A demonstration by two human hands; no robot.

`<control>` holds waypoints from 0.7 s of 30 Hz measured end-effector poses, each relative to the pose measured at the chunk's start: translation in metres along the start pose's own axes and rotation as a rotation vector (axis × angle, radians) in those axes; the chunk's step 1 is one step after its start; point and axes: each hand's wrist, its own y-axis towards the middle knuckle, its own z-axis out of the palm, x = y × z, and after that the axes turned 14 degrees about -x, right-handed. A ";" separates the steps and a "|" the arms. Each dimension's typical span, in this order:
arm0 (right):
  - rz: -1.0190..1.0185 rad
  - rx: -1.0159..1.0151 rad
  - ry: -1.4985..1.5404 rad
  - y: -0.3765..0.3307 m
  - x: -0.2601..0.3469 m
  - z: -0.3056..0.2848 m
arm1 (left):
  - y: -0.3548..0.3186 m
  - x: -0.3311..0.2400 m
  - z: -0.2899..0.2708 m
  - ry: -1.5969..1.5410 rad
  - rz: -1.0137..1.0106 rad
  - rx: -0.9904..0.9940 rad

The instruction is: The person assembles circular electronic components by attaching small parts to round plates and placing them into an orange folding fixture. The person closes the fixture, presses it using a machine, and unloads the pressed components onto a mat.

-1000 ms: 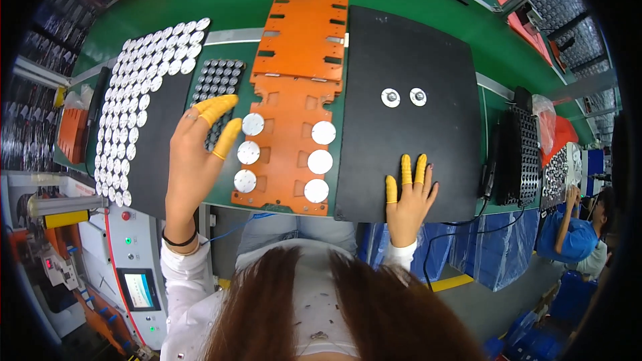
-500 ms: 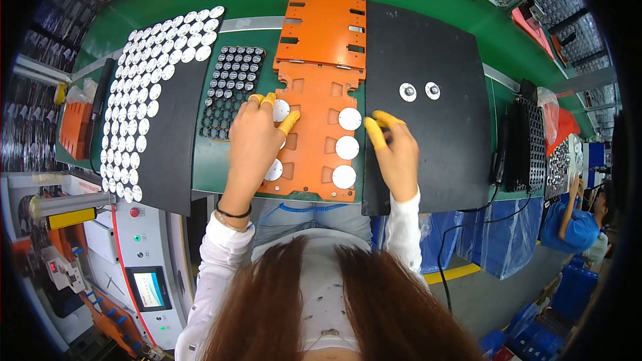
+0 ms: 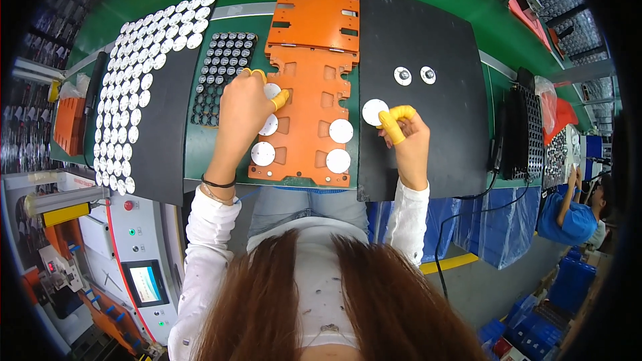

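An orange fixture plate (image 3: 309, 127) with round pockets lies on the green bench in front of me. Several white discs sit in its pockets. My left hand (image 3: 246, 108), with yellow finger cots, pinches a white disc (image 3: 273, 91) at the plate's upper left pocket. My right hand (image 3: 404, 135), also in yellow cots, holds another white disc (image 3: 374, 111) over the black mat (image 3: 435, 134), just right of the plate. Two small round parts (image 3: 414, 75) lie farther back on that mat.
A second orange plate (image 3: 319, 10) lies behind the first. Rows of white discs (image 3: 137, 80) cover a black mat at left, beside a dark tray of small round parts (image 3: 224, 73). Black trays (image 3: 528, 127) stand at right. Another person (image 3: 575, 200) sits far right.
My left hand came down from the left onto the orange plate with a disc. My right hand lifted a disc off the plate's right column and carried it over the black mat.
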 end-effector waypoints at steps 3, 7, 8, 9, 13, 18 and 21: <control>-0.045 0.003 0.132 -0.008 -0.006 -0.023 | 0.001 -0.002 0.003 0.028 0.036 0.011; -0.165 -0.009 0.282 -0.022 -0.003 -0.041 | -0.004 -0.011 0.004 0.089 0.065 -0.007; -0.183 0.001 0.286 -0.024 0.000 -0.047 | -0.003 -0.016 -0.003 0.085 0.065 -0.070; -0.184 -0.007 0.284 -0.027 0.004 -0.052 | -0.004 -0.021 -0.009 0.079 0.065 -0.132; -0.450 -0.099 0.175 -0.035 0.018 -0.062 | -0.018 -0.055 -0.036 -0.297 0.081 -0.229; -0.825 -0.231 -0.124 -0.034 0.028 -0.068 | -0.048 -0.106 -0.031 -0.644 0.238 -0.212; -0.925 -0.473 -0.446 -0.022 0.018 -0.078 | -0.056 -0.129 -0.025 -0.727 0.246 -0.237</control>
